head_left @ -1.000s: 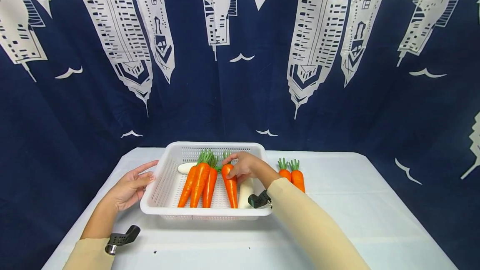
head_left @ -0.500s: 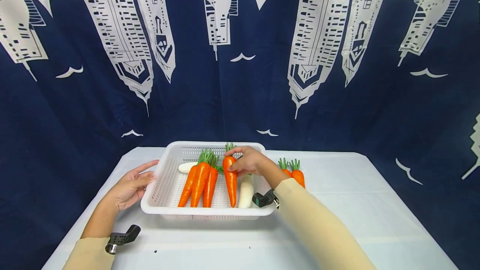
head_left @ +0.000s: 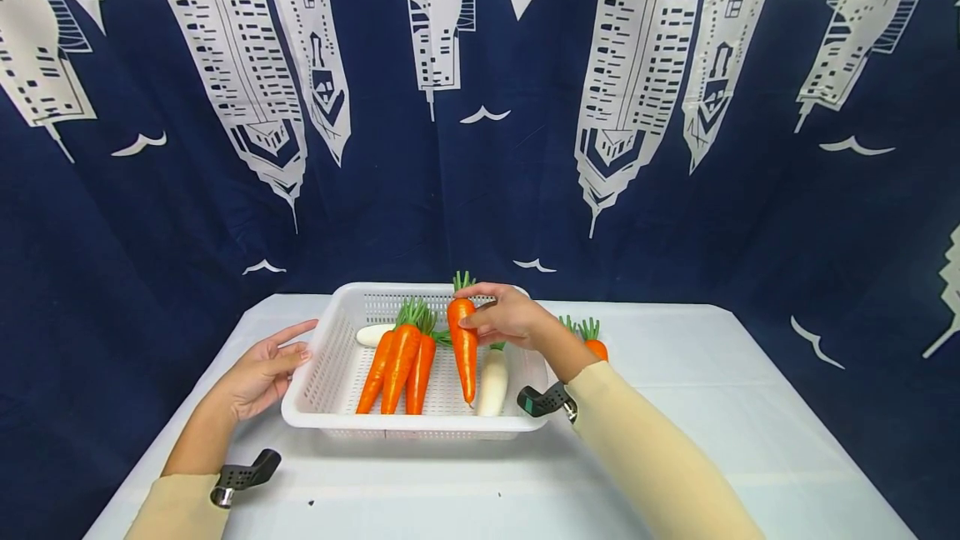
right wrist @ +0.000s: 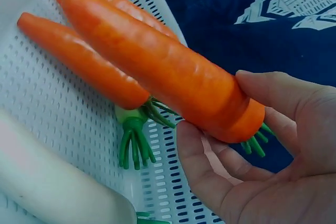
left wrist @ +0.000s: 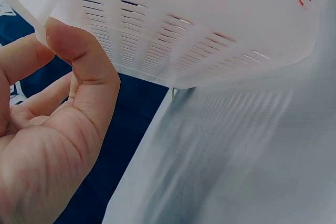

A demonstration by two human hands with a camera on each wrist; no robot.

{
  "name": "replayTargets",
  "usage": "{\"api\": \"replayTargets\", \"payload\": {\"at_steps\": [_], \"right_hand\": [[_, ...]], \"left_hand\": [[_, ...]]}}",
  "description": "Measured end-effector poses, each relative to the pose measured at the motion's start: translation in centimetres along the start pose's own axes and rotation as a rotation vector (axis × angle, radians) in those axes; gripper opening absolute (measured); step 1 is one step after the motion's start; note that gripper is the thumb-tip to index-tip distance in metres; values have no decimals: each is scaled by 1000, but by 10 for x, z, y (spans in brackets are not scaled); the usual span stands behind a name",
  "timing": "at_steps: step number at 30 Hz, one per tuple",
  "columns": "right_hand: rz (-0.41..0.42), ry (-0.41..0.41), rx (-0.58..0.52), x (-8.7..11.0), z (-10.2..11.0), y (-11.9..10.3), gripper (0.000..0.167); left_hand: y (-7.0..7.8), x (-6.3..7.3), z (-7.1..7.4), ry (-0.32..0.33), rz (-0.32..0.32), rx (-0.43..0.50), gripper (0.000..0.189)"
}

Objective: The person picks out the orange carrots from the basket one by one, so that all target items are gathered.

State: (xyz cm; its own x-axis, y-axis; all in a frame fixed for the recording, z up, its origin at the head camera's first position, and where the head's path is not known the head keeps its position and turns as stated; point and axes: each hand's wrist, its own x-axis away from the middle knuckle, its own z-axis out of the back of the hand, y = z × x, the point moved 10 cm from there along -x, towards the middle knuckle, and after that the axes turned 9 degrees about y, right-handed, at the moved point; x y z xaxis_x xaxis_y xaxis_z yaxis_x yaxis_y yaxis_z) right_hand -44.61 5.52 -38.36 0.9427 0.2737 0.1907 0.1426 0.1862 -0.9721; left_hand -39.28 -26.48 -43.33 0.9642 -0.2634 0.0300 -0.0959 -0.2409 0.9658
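My right hand (head_left: pixel 510 319) holds an orange carrot (head_left: pixel 462 338) near its leafy end, thumb on one side and fingers on the other. The carrot hangs over the white perforated basket (head_left: pixel 412 422), its tip pointing down and toward me. At the basket's left side, my left hand (head_left: pixel 262 373) pinches the rim between thumb and finger, as the left wrist view shows up close. Three carrots (head_left: pixel 401 361) lie side by side in the basket's middle. A white radish (head_left: pixel 492 386) lies to their right, and another white radish (head_left: pixel 373 335) is partly hidden behind them.
Right of the basket, two carrots (head_left: pixel 596 348) lie on the white table (head_left: pixel 697 407), mostly hidden by my right forearm. A navy cloth (head_left: pixel 450 215) with white buildings hangs behind the table. Small dark specks dot the table's front.
The right hand has lifted the carrot up from the basket floor and shifted slightly right and away. The radish beneath shows more fully. My left hand has stayed on the rim.
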Motion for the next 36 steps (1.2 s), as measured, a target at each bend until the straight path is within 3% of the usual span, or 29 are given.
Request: {"api": "replayTargets", "payload": {"at_steps": [11,20,36], "right_hand": [[25,24,-70,14,17,-3,63],[38,84,-103,22,38,0,53],[72,116,-182,41,68,8,59]], "left_hand": [[0,1,-1,-21,-16,14,56],[0,2,-1,-29,-21,20,56],[1,1,0,-8,-15,-2,57]]}}
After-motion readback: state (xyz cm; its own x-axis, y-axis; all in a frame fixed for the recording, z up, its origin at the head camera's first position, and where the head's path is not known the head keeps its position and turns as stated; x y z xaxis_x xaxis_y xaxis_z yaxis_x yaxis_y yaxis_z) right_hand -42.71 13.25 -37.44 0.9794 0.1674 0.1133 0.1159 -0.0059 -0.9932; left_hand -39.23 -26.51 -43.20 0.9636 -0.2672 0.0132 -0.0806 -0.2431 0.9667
